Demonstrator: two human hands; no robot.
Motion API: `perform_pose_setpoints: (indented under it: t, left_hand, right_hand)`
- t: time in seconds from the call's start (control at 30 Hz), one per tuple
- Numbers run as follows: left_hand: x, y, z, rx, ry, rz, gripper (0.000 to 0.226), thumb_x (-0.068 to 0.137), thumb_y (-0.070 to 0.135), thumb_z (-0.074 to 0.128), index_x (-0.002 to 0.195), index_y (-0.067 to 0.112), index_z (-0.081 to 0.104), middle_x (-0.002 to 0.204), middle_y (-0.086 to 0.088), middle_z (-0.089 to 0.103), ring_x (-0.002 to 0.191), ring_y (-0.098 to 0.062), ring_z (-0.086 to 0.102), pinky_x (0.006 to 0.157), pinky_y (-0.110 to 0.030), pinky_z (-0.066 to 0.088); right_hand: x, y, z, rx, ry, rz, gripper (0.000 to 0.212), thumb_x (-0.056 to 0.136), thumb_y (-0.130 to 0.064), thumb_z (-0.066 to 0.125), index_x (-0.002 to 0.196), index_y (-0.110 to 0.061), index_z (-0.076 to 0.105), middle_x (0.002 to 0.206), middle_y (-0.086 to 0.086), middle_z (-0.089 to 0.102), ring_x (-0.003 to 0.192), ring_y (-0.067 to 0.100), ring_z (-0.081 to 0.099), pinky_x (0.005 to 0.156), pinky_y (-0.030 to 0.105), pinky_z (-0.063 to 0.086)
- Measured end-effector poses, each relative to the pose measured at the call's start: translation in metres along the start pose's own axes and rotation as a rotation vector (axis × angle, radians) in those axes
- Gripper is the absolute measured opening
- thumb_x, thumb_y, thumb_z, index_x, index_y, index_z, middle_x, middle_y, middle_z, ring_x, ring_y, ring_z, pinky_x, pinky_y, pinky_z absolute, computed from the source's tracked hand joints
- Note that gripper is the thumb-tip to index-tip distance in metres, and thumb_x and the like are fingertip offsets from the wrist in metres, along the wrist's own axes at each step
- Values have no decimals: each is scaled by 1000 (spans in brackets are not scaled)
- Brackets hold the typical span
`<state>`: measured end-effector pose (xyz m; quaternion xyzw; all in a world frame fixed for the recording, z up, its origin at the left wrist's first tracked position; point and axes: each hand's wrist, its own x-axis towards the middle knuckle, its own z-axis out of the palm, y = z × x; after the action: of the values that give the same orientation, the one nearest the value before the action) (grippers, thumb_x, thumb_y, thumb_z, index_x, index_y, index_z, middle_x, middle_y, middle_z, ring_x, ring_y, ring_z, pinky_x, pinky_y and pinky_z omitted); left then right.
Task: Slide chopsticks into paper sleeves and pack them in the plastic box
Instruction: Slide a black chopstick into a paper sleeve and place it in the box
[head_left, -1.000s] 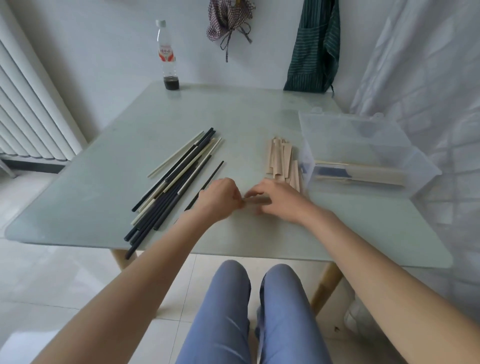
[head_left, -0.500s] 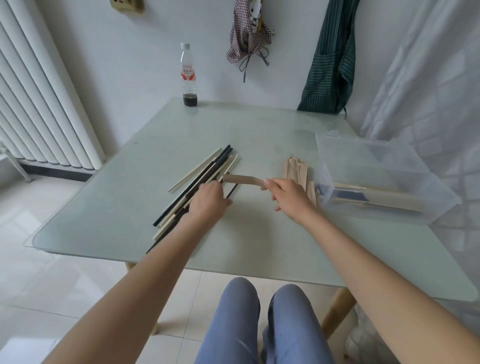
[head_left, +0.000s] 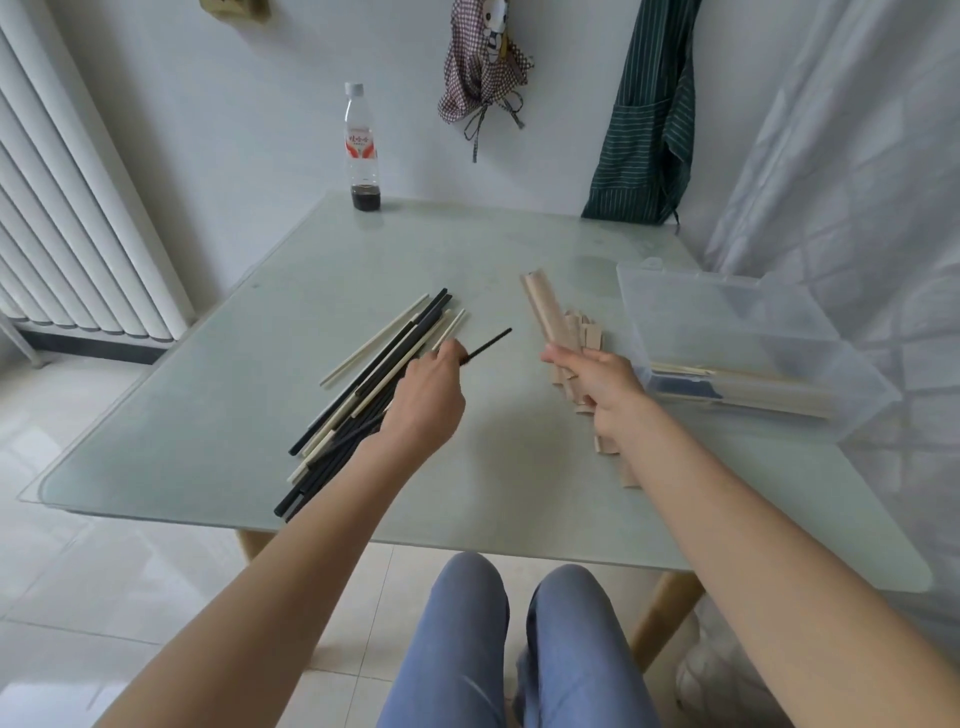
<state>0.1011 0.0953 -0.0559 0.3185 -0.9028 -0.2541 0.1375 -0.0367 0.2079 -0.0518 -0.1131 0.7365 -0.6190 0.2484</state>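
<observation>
Left hand pinches one black chopstick at its fingertips; the tip projects toward 2 o'clock, raised off the table. Right hand grips one paper sleeve, which points toward 11 o'clock, fingers curled narrow around its lower end. Chopstick tip and sleeve are apart. Loose chopstick pile at 9 o'clock of the left hand: black and cream mixed, exact count unclear. Sleeve stack lies beneath the right hand. One plastic box at 3 o'clock, holding sleeved pairs.

Soft, even daylight filled the room, casting only faint shadows beneath the forearms on the table. Pale glare washed the floor tiles, while wide-angle distortion bowed the radiator and frame edges.
</observation>
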Motion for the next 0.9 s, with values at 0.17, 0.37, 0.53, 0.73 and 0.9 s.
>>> perform_pose_setpoints:
  t: [0.17,0.37,0.53,0.73,0.9]
  left_hand:
    - [-7,8,-3,-80,163,137,24,98,23,43,108,16,64,100,-9,64,93,-29,56,81,-42,46]
    - [-11,16,-4,-87,193,123,26,97,24,45,105,18,69,92,-7,67,91,-27,57,78,-40,48]
    - [-13,17,-7,-32,210,74,26,96,21,45,105,18,70,95,-4,69,92,-26,59,73,-36,47]
    - [-13,18,-7,-31,181,16,26,96,21,45,103,18,70,87,-2,66,88,-25,58,65,-32,43]
    - [-12,22,-8,-37,147,3,26,97,20,44,105,21,69,76,1,54,82,-24,53,58,-29,33]
  right_hand:
    - [4,-7,1,308,-89,188,28,99,-23,41,93,-11,65,61,-4,57,48,6,23,35,14,18]
    - [-7,-5,7,467,-78,57,13,95,-9,52,84,-8,59,78,8,59,65,14,54,46,14,48]
    - [-7,-4,7,524,-74,28,9,94,-11,55,86,-9,60,88,9,65,78,19,63,70,25,54]
    - [-10,-5,7,625,-118,35,9,94,-13,53,89,-10,59,88,8,68,81,18,65,71,25,54]
    - [-11,-5,5,618,-160,51,9,94,-15,53,90,-10,60,81,5,71,80,16,65,71,25,53]
